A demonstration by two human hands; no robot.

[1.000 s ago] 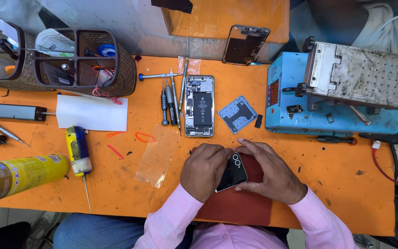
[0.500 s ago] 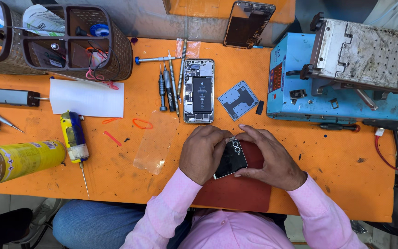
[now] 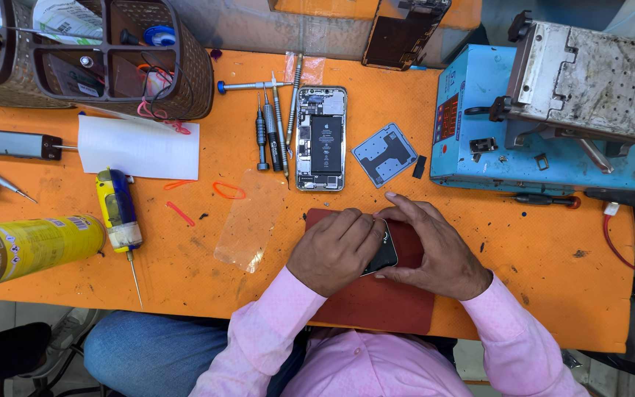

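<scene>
Head view, item list. Left hand (image 3: 334,248) & right hand (image 3: 435,250): both closed in a grip round a small black phone part (image 3: 382,254), held over the dark red mat (image 3: 376,298) at desk (image 3: 538,272) front edge. Opened phone (image 3: 321,137) lies apart, behind; screwdrivers (image 3: 270,132) beside it. Clear film (image 3: 250,220) just left of mat. Advice: keep part low over mat, pressure even w/ both thumbs, no twisting.
</scene>
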